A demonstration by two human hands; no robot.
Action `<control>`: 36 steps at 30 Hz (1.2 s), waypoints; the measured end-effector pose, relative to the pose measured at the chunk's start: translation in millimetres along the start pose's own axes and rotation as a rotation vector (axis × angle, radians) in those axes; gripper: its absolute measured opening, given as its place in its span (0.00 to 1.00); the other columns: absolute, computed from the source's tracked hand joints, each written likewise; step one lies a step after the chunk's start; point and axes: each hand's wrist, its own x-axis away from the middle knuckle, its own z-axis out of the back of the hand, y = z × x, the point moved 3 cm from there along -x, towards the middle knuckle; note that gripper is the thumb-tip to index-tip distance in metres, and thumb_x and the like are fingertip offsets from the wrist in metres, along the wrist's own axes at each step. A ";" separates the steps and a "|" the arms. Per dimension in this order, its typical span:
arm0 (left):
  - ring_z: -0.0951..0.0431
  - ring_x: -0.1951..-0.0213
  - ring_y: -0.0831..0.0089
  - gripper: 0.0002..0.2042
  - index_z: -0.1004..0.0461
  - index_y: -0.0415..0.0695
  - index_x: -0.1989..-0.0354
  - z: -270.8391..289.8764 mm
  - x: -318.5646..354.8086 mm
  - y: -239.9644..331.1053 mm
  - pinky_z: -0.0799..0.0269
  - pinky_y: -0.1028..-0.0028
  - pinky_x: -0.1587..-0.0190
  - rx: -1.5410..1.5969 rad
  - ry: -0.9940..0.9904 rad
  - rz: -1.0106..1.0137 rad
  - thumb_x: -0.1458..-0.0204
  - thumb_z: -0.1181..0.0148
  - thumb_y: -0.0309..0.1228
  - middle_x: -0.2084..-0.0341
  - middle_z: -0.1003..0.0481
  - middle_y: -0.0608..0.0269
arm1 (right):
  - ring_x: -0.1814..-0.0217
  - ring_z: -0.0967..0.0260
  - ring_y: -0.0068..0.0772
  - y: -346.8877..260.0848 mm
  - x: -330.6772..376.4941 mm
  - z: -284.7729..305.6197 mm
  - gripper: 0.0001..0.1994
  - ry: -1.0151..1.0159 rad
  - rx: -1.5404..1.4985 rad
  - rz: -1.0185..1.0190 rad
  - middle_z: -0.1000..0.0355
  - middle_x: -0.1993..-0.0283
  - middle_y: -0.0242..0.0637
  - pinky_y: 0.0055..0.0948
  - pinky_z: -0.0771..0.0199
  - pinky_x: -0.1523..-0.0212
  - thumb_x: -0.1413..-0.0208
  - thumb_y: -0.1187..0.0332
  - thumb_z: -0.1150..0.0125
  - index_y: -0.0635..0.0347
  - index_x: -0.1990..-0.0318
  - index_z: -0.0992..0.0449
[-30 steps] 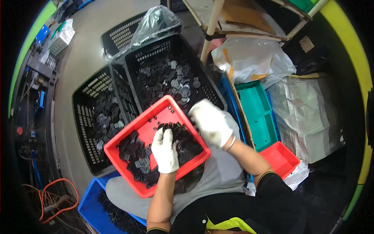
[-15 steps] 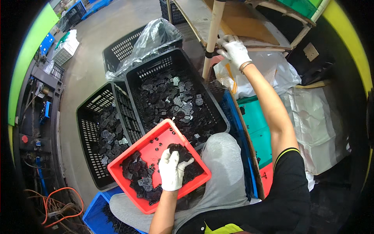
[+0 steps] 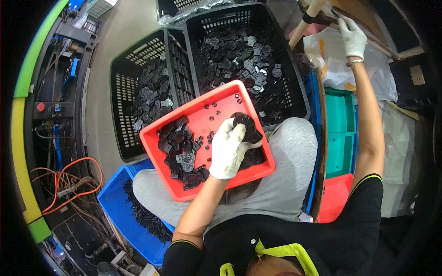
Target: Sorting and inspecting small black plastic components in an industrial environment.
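The gloved left hand [image 3: 226, 149] clutched a stack of black parts [image 3: 246, 127] over the red tray [image 3: 207, 112] resting on the person's lap. The right hand [image 3: 352, 37] reached up to a wooden shelf [image 3: 368, 18]; whether it gripped anything could not be told. Two black crates [image 3: 193, 55] of parts stood beyond.

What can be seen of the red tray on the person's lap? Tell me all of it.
The red tray is a shallow square of smooth plastic with a raised rim, resting tilted on the grey-trousered lap. It holds dark flat parts, heaped mostly at its near side, with a few scattered on the bare far half. The gloved left hand rests inside it, closed on a stack of parts. Its far corner overlaps a black crate.
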 end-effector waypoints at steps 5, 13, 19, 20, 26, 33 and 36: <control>0.24 0.61 0.68 0.17 0.34 0.41 0.53 -2.3 3.7 0.1 0.23 0.65 0.62 0.001 -0.009 0.003 0.45 0.41 0.38 0.58 0.28 0.58 | 0.62 0.24 0.32 28.4 -1.9 -4.1 0.17 -0.074 -0.401 -0.396 0.24 0.61 0.46 0.26 0.22 0.61 0.45 0.65 0.38 0.72 0.55 0.25; 0.27 0.71 0.76 0.17 0.32 0.41 0.55 10.3 19.8 4.9 0.32 0.79 0.75 0.176 -0.093 -0.030 0.45 0.42 0.41 0.60 0.28 0.60 | 0.65 0.31 0.25 0.6 73.6 26.7 0.16 -0.327 -1.047 -0.794 0.28 0.64 0.37 0.21 0.27 0.64 0.44 0.70 0.39 0.71 0.51 0.29; 0.43 0.80 0.81 0.13 0.26 0.47 0.65 11.0 45.0 8.9 0.45 0.82 0.80 0.580 -0.213 0.234 0.42 0.47 0.43 0.65 0.30 0.65 | 0.72 0.38 0.17 -140.2 195.3 53.8 0.12 -0.854 -1.452 -0.876 0.33 0.71 0.28 0.18 0.35 0.69 0.44 0.66 0.40 0.63 0.56 0.28; 0.42 0.79 0.81 0.14 0.27 0.46 0.65 13.6 50.1 5.9 0.44 0.82 0.80 0.662 -0.250 0.274 0.42 0.48 0.45 0.64 0.29 0.62 | 0.72 0.38 0.17 -165.8 203.9 63.3 0.11 -0.921 -1.400 -0.830 0.33 0.72 0.27 0.18 0.36 0.69 0.44 0.65 0.40 0.62 0.59 0.28; 0.39 0.83 0.75 0.17 0.29 0.42 0.67 10.8 76.1 8.4 0.41 0.79 0.82 0.922 -0.379 0.360 0.38 0.58 0.43 0.67 0.30 0.54 | 0.72 0.41 0.14 -247.6 213.9 87.4 0.09 -1.104 -1.293 -0.491 0.35 0.72 0.25 0.17 0.38 0.68 0.43 0.63 0.42 0.59 0.66 0.29; 0.36 0.83 0.71 0.16 0.30 0.41 0.62 10.7 93.8 11.5 0.39 0.76 0.83 0.887 -0.400 0.477 0.37 0.64 0.38 0.67 0.29 0.51 | 0.65 0.27 0.22 -294.3 216.4 96.2 0.11 -1.319 -1.387 -0.221 0.26 0.64 0.33 0.22 0.26 0.62 0.44 0.65 0.41 0.62 0.58 0.25; 0.33 0.81 0.72 0.09 0.34 0.43 0.59 30.3 101.0 2.9 0.37 0.74 0.83 -0.154 -0.338 0.050 0.41 0.54 0.34 0.70 0.33 0.60 | 0.67 0.27 0.21 -307.1 229.3 102.0 0.10 -1.486 -1.136 -0.385 0.26 0.70 0.31 0.21 0.25 0.67 0.46 0.66 0.41 0.62 0.61 0.25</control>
